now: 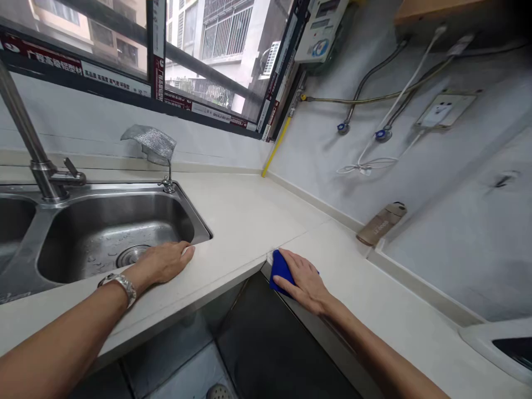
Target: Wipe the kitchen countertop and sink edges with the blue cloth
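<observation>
A folded blue cloth (281, 271) is under my right hand (305, 280), pressed against the front edge of the counter at its inner corner. The fingers lie over the cloth's top and the thumb is along its near side. My left hand (168, 261), with a silvery bracelet on the wrist, rests on the counter strip in front of the sink (199, 221). Its thumb and forefinger are apart and no object shows in it; the other fingers are partly hidden. Pale countertop (245, 205) spreads between and beyond both hands.
A metal faucet (50, 177) rises behind the double sink. A small tap (167, 184) has silvery wrap above it. At the right wall lies a brown bottle (381, 223), with hoses and a white cable (369, 163) hanging above. A white appliance (499, 343) stands at the right edge.
</observation>
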A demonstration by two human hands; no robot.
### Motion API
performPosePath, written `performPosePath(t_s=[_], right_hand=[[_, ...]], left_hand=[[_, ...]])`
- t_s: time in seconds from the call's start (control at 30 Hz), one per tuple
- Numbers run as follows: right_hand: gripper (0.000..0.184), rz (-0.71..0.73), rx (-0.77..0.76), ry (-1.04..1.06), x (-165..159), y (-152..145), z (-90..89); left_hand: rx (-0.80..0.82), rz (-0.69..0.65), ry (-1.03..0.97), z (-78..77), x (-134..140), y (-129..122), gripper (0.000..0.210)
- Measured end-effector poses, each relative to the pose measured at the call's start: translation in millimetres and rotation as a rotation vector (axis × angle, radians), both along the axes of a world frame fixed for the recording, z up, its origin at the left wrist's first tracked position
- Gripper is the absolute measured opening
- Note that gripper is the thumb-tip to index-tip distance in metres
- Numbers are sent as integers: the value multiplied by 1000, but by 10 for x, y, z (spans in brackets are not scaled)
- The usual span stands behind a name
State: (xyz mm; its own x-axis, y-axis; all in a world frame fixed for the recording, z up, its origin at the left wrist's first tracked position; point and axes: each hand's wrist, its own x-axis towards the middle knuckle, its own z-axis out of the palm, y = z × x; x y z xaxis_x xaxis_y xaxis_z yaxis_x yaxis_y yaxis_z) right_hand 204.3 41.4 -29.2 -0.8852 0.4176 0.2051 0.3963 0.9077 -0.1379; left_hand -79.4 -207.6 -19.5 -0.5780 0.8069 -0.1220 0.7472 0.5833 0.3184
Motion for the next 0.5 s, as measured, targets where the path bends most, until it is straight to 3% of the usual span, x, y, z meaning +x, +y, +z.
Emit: performPosePath(t_s=[0.23,0.5], right_hand=[[66,-37,-36,-16,-717,257,81],[71,-264,-39,-48,-1167,896,121]], left_hand=[[25,29,-54,86,38,-23,68],[43,56,-87,-88,-166,9,73]])
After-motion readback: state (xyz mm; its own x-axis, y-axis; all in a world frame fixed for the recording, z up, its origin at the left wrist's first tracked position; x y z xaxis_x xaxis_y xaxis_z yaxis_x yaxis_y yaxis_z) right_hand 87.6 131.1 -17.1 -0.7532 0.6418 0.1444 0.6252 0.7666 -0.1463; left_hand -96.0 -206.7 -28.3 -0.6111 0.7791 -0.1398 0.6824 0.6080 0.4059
